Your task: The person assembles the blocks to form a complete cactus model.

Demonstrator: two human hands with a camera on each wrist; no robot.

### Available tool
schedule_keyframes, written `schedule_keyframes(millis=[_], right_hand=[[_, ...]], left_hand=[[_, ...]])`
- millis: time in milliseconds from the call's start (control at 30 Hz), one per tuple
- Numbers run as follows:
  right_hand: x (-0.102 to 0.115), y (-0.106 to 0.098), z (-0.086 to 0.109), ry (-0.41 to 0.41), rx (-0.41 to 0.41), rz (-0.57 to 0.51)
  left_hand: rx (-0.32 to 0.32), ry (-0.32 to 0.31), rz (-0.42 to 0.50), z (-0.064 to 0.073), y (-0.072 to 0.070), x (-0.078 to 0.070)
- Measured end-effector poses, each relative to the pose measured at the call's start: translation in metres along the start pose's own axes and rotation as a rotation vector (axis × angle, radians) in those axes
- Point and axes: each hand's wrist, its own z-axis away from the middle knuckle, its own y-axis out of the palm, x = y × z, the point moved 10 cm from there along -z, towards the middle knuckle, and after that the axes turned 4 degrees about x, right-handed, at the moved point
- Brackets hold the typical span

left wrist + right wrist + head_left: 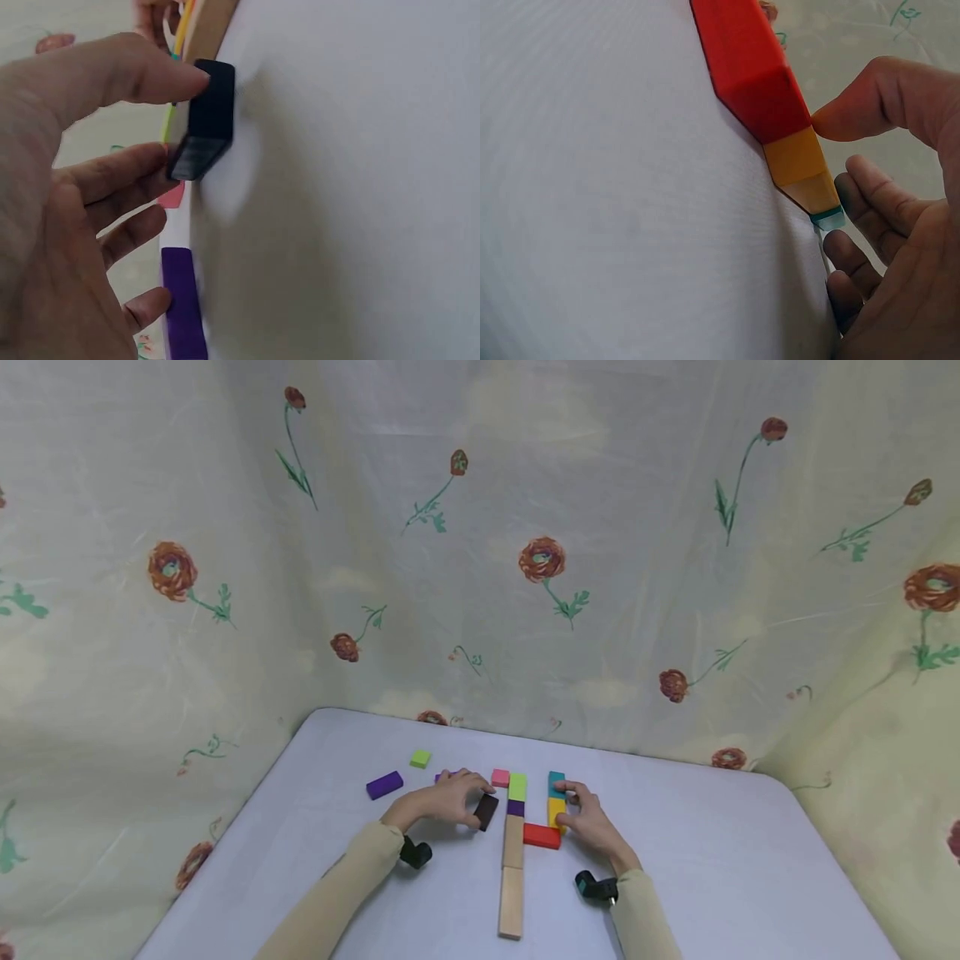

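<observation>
In the head view my left hand [450,797] pinches a dark, nearly black block [486,812] between thumb and fingers. The left wrist view shows this block [211,105] tilted, with a shadow on the white surface beside it. My right hand [592,821] is at the right side of a yellow block [556,812] and a teal block [557,783], fingers spread. In the right wrist view its thumb touches the blocks near where the red block [761,82] meets the yellow block [799,161]; the other fingers are beside the teal end.
A column of two plain wooden blocks [512,902], a small purple block [516,808] and a light green block [517,787] stands between the hands. A pink block [500,777] adjoins its top left. Farther left lie a purple block [385,785] and a green block [420,758].
</observation>
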Motion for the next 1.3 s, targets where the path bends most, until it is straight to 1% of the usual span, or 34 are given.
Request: schedule_keyframes(millis=[133, 400, 633, 800, 900, 1000, 1133, 1300], right_hand=[[0.001, 0.002, 0.000, -0.008, 0.004, 0.012], [-0.001, 0.000, -0.001, 0.013, -0.006, 0.007], [-0.001, 0.001, 0.000, 0.011, 0.002, -0.004], [0.000, 0.001, 0.002, 0.012, -0.003, -0.015], [0.000, 0.001, 0.001, 0.023, -0.008, -0.016], [-0.001, 0.001, 0.001, 0.034, -0.011, -0.016], [-0.001, 0.000, 0.001, 0.040, -0.011, -0.016], [0.000, -0.001, 0.003, 0.022, -0.009, -0.017]], left_hand=[[0.007, -0.006, -0.032, 0.000, 0.001, 0.003], [0.003, -0.036, -0.016, 0.002, -0.006, 0.002], [0.007, -0.056, -0.017, 0.002, -0.006, 0.001], [0.000, -0.060, -0.074, 0.001, -0.008, -0.002], [0.002, -0.064, -0.123, 0.000, -0.009, -0.005], [0.005, -0.069, -0.151, 0.000, -0.009, -0.007], [-0.009, -0.075, -0.159, -0.001, -0.009, -0.007], [-0.033, -0.084, -0.150, 0.000, -0.006, -0.004]])
